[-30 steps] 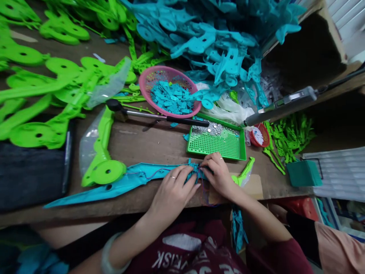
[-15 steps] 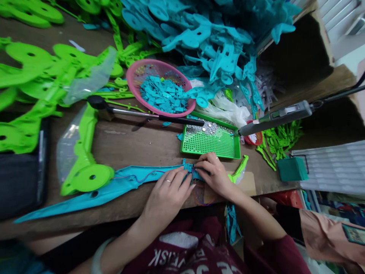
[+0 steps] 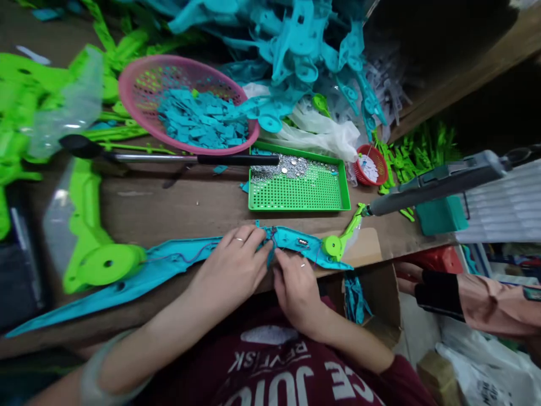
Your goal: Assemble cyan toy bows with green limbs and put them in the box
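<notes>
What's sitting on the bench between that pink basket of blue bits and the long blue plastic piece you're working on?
In the head view, a hammer and a green perforated tray lie between the pink basket and the long teal plastic piece.

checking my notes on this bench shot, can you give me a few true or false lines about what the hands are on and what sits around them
1. Both hands rest on the long teal plastic piece at the bench edge. True: the left hand and right hand meet near its middle.
2. The pink basket holds green pieces. False: it holds small teal pieces.
3. The green tray has silver metal bits along its far side. True.
4. The hammer lies inside the green tray. False: it lies on the bench, left of the tray and in front of the pink basket.
5. The right hand holds the grey power tool. False: the tool hangs off to the right, untouched.
</notes>
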The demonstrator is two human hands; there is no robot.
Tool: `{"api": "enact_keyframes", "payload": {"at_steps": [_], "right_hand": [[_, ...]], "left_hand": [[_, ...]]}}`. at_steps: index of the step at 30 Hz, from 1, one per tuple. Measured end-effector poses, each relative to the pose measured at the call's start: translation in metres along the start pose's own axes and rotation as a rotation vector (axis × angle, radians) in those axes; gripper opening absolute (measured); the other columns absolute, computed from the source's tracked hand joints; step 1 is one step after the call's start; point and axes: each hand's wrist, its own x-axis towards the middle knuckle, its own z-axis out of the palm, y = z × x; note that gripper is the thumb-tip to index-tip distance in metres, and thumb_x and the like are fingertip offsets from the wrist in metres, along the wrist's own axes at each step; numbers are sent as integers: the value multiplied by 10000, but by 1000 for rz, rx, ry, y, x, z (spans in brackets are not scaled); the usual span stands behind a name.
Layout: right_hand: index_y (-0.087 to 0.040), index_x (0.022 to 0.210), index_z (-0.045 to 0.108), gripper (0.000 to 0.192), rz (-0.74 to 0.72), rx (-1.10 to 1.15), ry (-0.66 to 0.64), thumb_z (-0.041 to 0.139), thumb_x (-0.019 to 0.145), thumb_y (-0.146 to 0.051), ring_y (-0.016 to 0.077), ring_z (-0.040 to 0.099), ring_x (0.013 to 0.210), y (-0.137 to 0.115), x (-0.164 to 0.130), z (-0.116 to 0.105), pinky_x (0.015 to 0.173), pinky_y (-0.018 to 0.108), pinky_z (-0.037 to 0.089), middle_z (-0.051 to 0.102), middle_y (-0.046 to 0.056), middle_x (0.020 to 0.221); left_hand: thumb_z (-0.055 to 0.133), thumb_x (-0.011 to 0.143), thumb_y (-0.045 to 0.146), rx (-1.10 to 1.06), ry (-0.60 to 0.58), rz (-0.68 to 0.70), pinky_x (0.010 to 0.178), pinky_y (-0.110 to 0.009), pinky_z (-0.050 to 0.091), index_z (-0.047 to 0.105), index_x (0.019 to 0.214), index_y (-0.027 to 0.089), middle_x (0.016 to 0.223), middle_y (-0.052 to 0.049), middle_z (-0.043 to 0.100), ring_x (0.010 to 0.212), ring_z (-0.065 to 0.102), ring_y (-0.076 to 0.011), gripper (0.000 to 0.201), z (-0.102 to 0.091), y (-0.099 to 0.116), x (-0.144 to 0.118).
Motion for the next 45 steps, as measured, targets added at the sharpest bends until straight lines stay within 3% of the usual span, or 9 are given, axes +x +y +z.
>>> {"api": "enact_keyframes", "payload": {"at_steps": [3, 6, 10, 14, 18, 21, 31, 37, 45], "right_hand": [[-71, 1262, 604, 352, 19, 56, 5, 363, 1007, -101, 222, 660, 814, 2, 2, -5, 731, 347, 575, 705, 134, 916], [-58, 1251, 621, 337, -49, 79, 1, 396, 1006, -110, 233, 675, 866, 7, -1, -13, 786, 353, 597, 713, 147, 960], [-109, 1318, 567, 326, -105, 249, -8, 425, 1031, -169, 187, 700, 853, 19, -2, -26, 790, 297, 602, 729, 102, 965], [-165, 1276, 604, 314, -55, 127, -96, 428, 1017, -141, 193, 676, 841, 34, 13, -37, 699, 303, 580, 682, 122, 1047], [-160, 1035, 663, 156, -179, -37, -203, 513, 992, -171, 249, 617, 929, 41, 34, -39, 712, 347, 541, 638, 140, 1045], [-169, 1043, 633, 120, -241, 15, -239, 530, 999, -210, 240, 580, 949, 42, 40, -34, 757, 351, 515, 626, 107, 1019], [-182, 942, 623, 169, -119, 83, -183, 473, 1020, -165, 193, 557, 855, 58, 45, -17, 706, 295, 429, 624, 59, 890], [-205, 942, 643, 168, -26, -40, -228, 503, 1008, -142, 205, 551, 885, 50, 50, -18, 655, 294, 393, 622, 74, 963], [-212, 897, 629, 198, -15, -112, -159, 482, 1006, -137, 209, 536, 850, 48, 53, -16, 652, 303, 408, 607, 73, 926]], "left_hand": [[447, 950, 113, 56, 16, 89, 793, -433, 565, 716, 984, 109, 1088, -185, 676, 1027, 623, -327, 272, -1, -5, 3], [397, 957, 50, 33, 18, 236, 854, -383, 552, 682, 1115, 113, 1259, -164, 668, 1093, 622, -280, 331, -1, -14, 9], [454, 964, 52, 9, -118, 327, 822, -355, 530, 672, 1135, 169, 1130, -82, 726, 1050, 622, -252, 301, -2, -26, 20], [522, 960, 78, -10, -185, 332, 761, -347, 510, 688, 985, 174, 1014, -75, 721, 999, 604, -250, 193, -2, -31, 27], [510, 974, 116, 38, -146, 277, 710, -357, 497, 665, 866, 172, 911, -76, 683, 901, 585, -247, 197, 2, -26, 30], [498, 974, 136, 46, -134, 217, 675, -368, 488, 638, 807, 179, 876, -78, 657, 856, 565, -251, 222, 4, -19, 30], [487, 966, 152, -102, -63, 160, 732, -342, 500, 635, 939, 179, 831, -51, 643, 847, 572, -231, 153, 0, -18, 27], [426, 997, 123, -184, -65, 160, 791, -344, 521, 641, 1016, 192, 959, -67, 682, 880, 604, -219, 227, 7, -21, 16], [400, 981, 79, -151, -99, 149, 789, -347, 542, 626, 993, 201, 869, -48, 657, 835, 621, -216, 257, 7, -23, 23]]}}
